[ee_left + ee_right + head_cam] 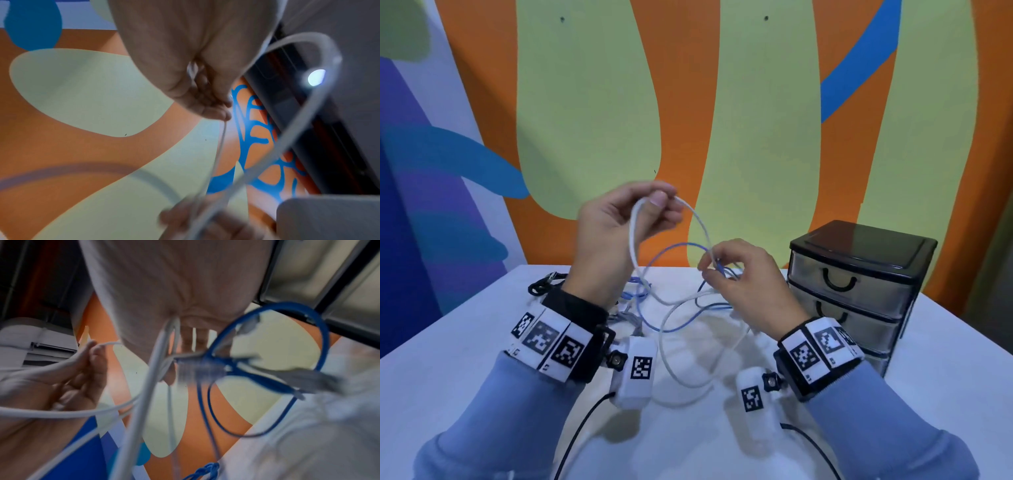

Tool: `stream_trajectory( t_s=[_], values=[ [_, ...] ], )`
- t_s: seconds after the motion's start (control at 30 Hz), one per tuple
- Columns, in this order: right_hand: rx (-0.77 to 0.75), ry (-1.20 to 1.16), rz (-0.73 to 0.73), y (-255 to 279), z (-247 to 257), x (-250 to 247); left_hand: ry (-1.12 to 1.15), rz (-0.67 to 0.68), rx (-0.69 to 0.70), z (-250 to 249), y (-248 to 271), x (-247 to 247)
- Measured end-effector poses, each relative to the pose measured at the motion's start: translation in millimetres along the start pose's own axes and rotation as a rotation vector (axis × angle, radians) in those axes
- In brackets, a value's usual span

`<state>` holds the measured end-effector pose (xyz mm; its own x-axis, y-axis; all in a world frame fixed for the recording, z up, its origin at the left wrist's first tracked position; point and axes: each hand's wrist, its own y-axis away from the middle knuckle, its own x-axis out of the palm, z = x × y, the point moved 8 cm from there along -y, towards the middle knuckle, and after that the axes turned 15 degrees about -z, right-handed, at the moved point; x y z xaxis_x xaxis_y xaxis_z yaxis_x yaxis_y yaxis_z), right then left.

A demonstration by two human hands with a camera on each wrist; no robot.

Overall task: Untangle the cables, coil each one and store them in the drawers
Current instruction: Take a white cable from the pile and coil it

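Cables are mid-untangling: the white cable point(635, 236) is raised above the table point(465, 342), while a blue cable point(674, 245) and more strands lie knotted below at the middle of the table. The left hand point(619, 219) pinches the top of the white loop between thumb and fingers at about 11 o'clock from the heap. The right hand point(739, 274), lower and toward 3 o'clock, pinches strands where the white and blue cross; the right wrist view shows white cord running into its grip with the blue loop point(273, 337) hanging just beside it. The raised white loop stands roughly upright, its long axis running from 12 down to 6 o'clock before trailing into a wide curl on the table toward the person.

Coiling has not begun, and all the drawers point(849, 284) of the small chest at 3 o'clock look shut. The next move probably calls for drawing the white cable clear of the blue loop, feeding it through rather than tugging, since a hard pull could tighten the knot.
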<state>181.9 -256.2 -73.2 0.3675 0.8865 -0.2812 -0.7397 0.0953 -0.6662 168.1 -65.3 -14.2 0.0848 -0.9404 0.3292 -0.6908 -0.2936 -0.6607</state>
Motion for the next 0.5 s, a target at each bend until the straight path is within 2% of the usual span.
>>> stream_trajectory(
  t_s=[0.1,0.2,0.37,0.5],
  values=[
    [0.115,0.175,0.076,1.8,-25.6,3.5,0.221,-0.241,0.032,-13.0,-17.7,-33.1],
    [0.187,0.209,0.009,-0.7,-39.1,-4.4,0.272,-0.363,0.061,-17.2,-27.8,-58.4],
    [0.168,0.203,-0.106,-4.0,-34.1,-11.4,0.035,-0.237,-0.056,0.0,-26.3,-51.9],
    [0.171,0.154,-0.04,-2.4,-28.5,-6.8,0.102,-0.156,-0.182,4.2,-18.9,-38.2]
  ],
)
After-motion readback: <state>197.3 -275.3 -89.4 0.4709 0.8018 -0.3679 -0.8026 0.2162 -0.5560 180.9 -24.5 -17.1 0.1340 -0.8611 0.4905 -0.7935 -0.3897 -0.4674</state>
